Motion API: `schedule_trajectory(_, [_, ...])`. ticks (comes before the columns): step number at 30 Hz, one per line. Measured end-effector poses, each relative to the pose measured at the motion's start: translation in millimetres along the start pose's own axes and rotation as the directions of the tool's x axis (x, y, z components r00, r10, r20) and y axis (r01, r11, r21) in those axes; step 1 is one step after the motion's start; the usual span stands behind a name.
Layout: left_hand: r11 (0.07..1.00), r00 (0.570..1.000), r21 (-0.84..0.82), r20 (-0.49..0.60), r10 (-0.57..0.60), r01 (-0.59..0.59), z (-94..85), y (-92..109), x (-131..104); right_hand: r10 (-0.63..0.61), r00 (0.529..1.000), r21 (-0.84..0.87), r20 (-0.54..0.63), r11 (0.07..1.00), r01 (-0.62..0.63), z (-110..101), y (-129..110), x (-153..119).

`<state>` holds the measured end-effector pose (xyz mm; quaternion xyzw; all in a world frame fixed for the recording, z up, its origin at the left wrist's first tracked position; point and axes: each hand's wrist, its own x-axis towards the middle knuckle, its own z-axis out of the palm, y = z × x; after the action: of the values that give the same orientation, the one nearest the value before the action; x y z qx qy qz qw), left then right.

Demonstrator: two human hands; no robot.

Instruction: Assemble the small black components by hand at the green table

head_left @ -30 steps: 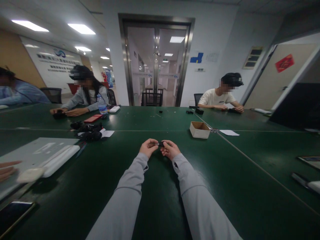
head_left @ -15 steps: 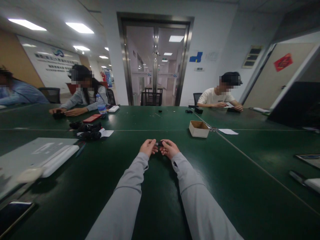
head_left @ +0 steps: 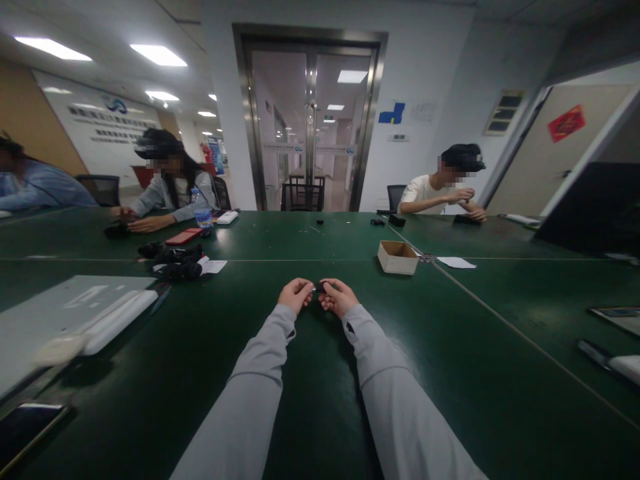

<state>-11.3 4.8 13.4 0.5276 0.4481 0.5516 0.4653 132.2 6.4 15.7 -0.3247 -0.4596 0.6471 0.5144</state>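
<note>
My left hand [head_left: 296,295] and my right hand [head_left: 339,298] meet above the green table in a two-handed pinch. Between them is a small black object with a silvery end [head_left: 321,288], too small to name. The fingertips of my right hand close round its dark part. At the silvery end, the thumb and finger of my left hand are pinched together. Fingers cover much of the object. Ahead and to the right of my hands stands an open cardboard box [head_left: 399,259].
A laptop [head_left: 75,313], a phone [head_left: 30,430] and a bundle of black gear [head_left: 175,260] lie left on the green table [head_left: 320,400]. White paper [head_left: 456,263] lies beyond the box. Co-workers sit across, one [head_left: 170,173] left and one [head_left: 440,180] right, with another person at far left.
My hands stay almost in place; the silvery end shows a little differently between my fingertips. The co-worker on the right has raised one hand.
</note>
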Motion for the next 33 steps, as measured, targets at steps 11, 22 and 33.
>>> schedule_trajectory(11, [0.999, 0.999, -0.037, -0.026, -0.023, 0.022, 3.7, 3.3, -2.7, -0.008, 1.0, -0.013, 0.022, 1.0, 0.009, 0.8, 0.2, -0.2])
schedule_trajectory(22, [1.0, 1.0, -0.002, 0.014, -0.024, 0.024, 3.8, 3.9, -3.7, 0.0, 0.999, -0.017, 0.034, 1.0, 0.001, 0.8, -1.5, -0.9])
schedule_trajectory(33, [0.998, 0.999, 0.027, 0.008, 0.05, -0.05, 2.6, 3.7, -2.8, -0.011, 0.999, -0.019, 0.044, 1.0, 0.012, 1.1, -1.2, -1.3])
